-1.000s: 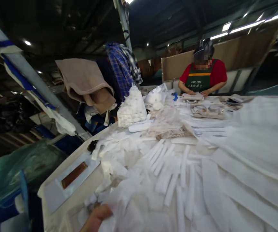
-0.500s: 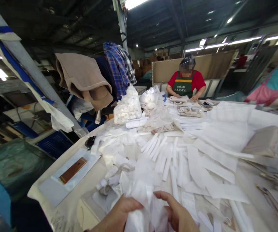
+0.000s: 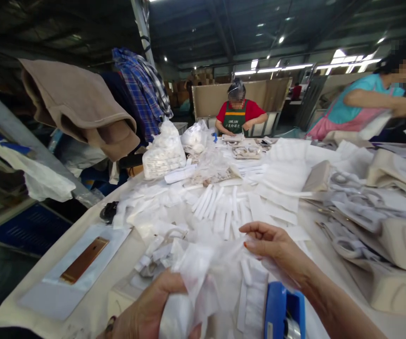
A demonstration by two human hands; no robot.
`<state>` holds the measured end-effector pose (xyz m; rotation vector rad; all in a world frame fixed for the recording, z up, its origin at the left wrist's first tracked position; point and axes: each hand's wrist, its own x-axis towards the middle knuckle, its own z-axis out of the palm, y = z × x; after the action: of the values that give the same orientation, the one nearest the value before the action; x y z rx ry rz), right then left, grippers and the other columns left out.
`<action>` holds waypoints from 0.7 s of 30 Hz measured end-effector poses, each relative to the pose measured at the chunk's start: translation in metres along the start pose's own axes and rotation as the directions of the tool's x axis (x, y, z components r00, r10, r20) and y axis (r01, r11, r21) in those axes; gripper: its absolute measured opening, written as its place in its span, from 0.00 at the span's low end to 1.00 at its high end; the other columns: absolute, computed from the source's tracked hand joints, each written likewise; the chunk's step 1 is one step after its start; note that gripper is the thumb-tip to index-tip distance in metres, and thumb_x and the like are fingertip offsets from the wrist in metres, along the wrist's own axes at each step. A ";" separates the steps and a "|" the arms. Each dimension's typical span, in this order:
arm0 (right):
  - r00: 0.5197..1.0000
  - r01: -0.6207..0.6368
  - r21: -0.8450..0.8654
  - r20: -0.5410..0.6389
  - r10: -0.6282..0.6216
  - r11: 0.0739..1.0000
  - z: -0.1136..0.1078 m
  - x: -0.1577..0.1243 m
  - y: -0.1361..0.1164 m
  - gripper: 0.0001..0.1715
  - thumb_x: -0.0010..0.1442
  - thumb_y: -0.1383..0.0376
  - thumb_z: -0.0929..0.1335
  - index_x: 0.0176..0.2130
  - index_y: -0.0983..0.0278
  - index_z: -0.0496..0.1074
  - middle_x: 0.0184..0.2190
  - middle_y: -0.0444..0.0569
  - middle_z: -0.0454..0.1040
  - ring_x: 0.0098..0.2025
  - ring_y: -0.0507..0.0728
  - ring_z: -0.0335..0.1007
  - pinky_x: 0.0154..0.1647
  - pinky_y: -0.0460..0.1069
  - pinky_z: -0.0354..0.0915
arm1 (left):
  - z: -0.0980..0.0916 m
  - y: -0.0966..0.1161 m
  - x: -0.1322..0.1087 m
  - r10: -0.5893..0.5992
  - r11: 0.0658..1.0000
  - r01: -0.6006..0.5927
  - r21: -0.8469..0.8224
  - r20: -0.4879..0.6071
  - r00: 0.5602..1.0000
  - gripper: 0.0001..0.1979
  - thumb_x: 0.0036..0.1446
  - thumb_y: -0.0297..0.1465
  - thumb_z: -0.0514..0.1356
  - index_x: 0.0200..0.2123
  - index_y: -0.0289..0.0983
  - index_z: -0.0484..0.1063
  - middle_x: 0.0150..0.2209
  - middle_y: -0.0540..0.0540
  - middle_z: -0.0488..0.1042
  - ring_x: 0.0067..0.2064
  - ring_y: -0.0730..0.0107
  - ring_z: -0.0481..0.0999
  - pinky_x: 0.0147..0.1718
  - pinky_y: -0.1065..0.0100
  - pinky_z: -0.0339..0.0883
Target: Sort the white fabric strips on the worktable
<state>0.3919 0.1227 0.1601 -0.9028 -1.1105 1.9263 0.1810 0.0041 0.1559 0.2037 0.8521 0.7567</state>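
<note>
My left hand (image 3: 150, 301) is closed around a bunched, thin white translucent sheet (image 3: 198, 263) at the bottom middle. My right hand (image 3: 277, 247) is to the right and farther out, thumb and forefinger pinching what looks like an edge of the same sheet, which stretches between the hands. Whether it is paper or plastic I cannot tell. Below my right wrist stands a blue tape dispenser (image 3: 275, 310). A small open box (image 3: 120, 296) with white and grey scraps lies beside my left hand.
White paper rolls and strips (image 3: 208, 202) cover the middle of the table. A phone (image 3: 85, 260) lies on white sheets at left. Beige bags (image 3: 401, 282) are stacked at right. A stuffed clear bag (image 3: 164, 153) stands farther back. Two co-workers (image 3: 236, 120) are at the far side.
My hands have moved apart, the right one out to the right with the sheet's edge. The view has turned right, bringing the tape dispenser and the stacked bags into sight.
</note>
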 end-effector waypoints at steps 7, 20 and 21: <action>0.976 0.080 0.104 -0.209 -0.056 0.991 0.005 0.002 -0.037 0.20 0.29 0.66 0.79 0.27 0.66 0.76 0.22 0.42 0.70 0.24 0.46 0.63 0.23 0.41 0.59 | -0.024 0.011 -0.021 0.053 0.994 -0.045 0.099 -0.077 0.996 0.17 0.37 0.40 0.65 0.21 0.28 0.75 0.13 0.45 0.67 0.16 0.74 0.64 0.17 0.75 0.57; 0.935 0.228 -0.803 0.021 -0.355 0.551 0.013 -0.017 -0.011 0.08 0.49 0.61 0.68 0.30 0.63 0.72 0.30 0.48 0.71 0.34 0.56 0.65 0.35 0.50 0.59 | -0.024 0.011 -0.034 0.164 0.985 -0.155 0.074 -0.144 0.976 0.10 0.38 0.31 0.69 0.20 0.30 0.73 0.14 0.48 0.68 0.19 0.73 0.68 0.20 0.74 0.62; 0.972 0.210 -0.755 0.093 -0.215 0.621 0.021 -0.024 -0.001 0.12 0.54 0.57 0.65 0.28 0.63 0.71 0.26 0.46 0.70 0.31 0.55 0.65 0.33 0.49 0.59 | -0.024 0.012 -0.037 0.187 0.981 -0.177 0.082 -0.145 0.972 0.09 0.41 0.30 0.68 0.24 0.30 0.74 0.17 0.49 0.70 0.22 0.71 0.71 0.22 0.72 0.64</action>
<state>0.3862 0.0944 0.1738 -1.1299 -2.0008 1.2108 0.1413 -0.0148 0.1678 0.2914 1.0146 0.9240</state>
